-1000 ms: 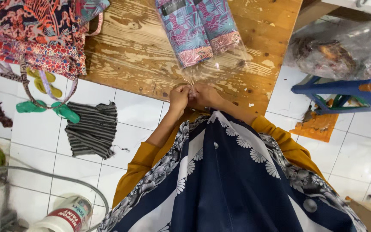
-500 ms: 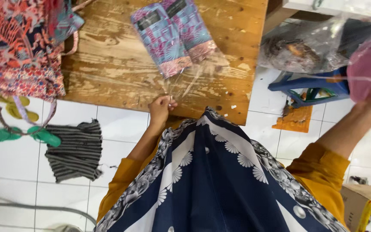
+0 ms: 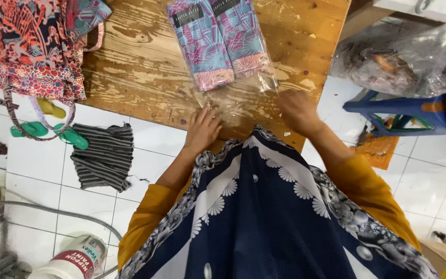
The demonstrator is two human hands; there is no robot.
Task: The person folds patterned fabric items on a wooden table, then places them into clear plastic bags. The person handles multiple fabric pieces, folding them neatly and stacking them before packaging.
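A clear plastic bag (image 3: 243,98) lies on the wooden table (image 3: 140,67) with folded blue-and-pink patterned cloth (image 3: 218,41) inside it. My left hand (image 3: 202,128) rests flat on the bag's empty open end near the table's front edge, fingers spread. My right hand (image 3: 296,109) presses on the table at the bag's right side, blurred, holding nothing that I can see. Mustard sleeves and a navy patterned scarf fill the lower view.
A heap of red patterned fabric (image 3: 27,46) hangs off the table's left side. On the white tiled floor lie a striped rag (image 3: 101,155), green sandals (image 3: 47,132), a paint bucket (image 3: 73,258) and a blue stool (image 3: 403,108) under a plastic sack (image 3: 393,57).
My right hand came down from the raised far right to the table beside the bag. My left hand opened from pinching the bag's end to lying flat on it.
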